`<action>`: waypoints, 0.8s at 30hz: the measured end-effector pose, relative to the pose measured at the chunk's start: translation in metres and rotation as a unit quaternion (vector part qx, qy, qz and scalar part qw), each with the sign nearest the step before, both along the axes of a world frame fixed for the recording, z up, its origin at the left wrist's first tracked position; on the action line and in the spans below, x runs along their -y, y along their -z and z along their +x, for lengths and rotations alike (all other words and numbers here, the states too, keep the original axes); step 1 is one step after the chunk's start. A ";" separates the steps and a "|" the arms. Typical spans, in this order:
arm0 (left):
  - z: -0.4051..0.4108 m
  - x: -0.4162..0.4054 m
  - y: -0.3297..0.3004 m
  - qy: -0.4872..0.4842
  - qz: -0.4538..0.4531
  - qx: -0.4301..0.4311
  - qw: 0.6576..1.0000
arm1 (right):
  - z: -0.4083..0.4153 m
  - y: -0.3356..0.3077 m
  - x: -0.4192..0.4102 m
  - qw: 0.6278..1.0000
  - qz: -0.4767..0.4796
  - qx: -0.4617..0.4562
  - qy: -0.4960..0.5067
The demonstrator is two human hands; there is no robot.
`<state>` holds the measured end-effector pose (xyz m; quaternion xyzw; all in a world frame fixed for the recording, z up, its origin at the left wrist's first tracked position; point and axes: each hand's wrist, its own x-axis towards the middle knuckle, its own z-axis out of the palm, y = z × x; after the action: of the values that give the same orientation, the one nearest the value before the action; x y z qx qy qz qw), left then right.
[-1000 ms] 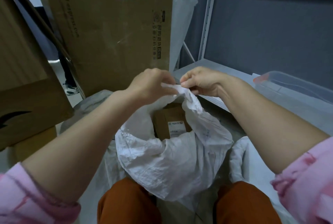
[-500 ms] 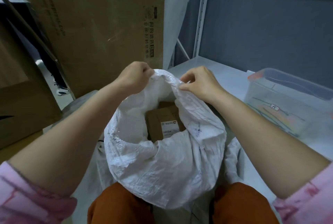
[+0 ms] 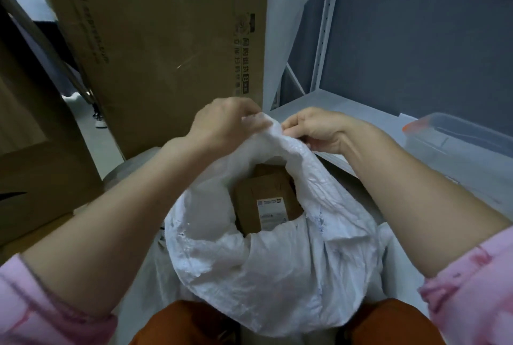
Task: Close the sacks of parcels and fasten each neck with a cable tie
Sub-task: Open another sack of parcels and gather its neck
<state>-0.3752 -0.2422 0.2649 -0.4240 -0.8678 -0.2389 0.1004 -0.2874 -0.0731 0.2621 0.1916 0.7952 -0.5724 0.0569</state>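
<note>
Fingers [image 3: 251,117] of my left hand [image 3: 222,122] and my right hand [image 3: 311,131] pinch the far rim of the white sack [image 3: 277,267] between my knees. Its mouth gapes, I think, over a brown parcel [image 3: 266,200]. Behind stands a big cardboard box [image 3: 166,39].

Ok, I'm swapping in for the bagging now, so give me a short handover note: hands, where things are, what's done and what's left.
Left hand and right hand each pinch the far rim of the white sack, held close together.
The sack stands between the knees, its mouth still gaping; a cardboard parcel shows inside.
No cable tie is in hand or visible; the clear plastic bin on the shelf at right may hold them.
Done: rim partly gathered.
Left: bunch the neck shut, fetch a tie, fasten it.
</note>
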 end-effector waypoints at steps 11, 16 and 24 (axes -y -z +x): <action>-0.037 -0.014 0.007 -0.044 -0.048 0.349 0.935 | -0.009 0.001 -0.003 0.922 0.344 -0.140 0.113; -0.056 -0.008 0.014 -0.073 0.031 0.546 0.834 | -0.003 0.020 0.014 0.875 0.465 -0.133 0.022; -0.066 -0.016 0.017 -0.120 0.052 0.543 0.829 | -0.010 0.032 0.019 0.899 0.418 -0.124 -0.033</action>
<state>-0.4408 -0.2265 0.2481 -0.1123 -0.8127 -0.4616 -0.3374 -0.2978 -0.0920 0.2298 0.0984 0.9678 -0.2045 -0.1088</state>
